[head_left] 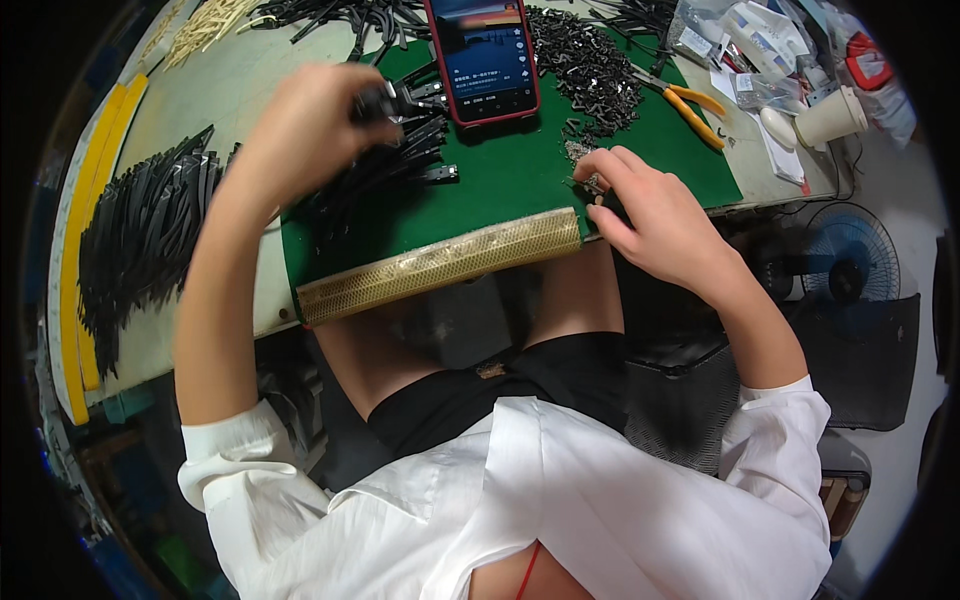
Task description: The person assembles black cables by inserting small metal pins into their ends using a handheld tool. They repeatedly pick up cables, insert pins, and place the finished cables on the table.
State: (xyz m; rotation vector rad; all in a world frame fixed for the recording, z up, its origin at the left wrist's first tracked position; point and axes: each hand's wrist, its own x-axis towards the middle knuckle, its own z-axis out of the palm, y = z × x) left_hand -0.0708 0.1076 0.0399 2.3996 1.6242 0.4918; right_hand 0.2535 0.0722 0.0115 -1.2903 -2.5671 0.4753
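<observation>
On the green mat (510, 170) atop the bench (215, 80), black strips (380, 175) slant rightward beside the nearer left hand (325, 115), curled and blurred; the part-curled right hand (655, 205) meets small metal bits (578, 150), either grip's contents unclear.

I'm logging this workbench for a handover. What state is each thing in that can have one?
Red-cased rectangular phone: screen lit
Orange-handled metal pliers: handles spread apart
Small black pieces: heaped loose
White tapered cup: upright or tipped, cannot tell
Blue-bladed round fan: spinning or still, cannot tell
Left hand: fingers curled, blurred
Right hand: fingers bent, grip unclear
</observation>
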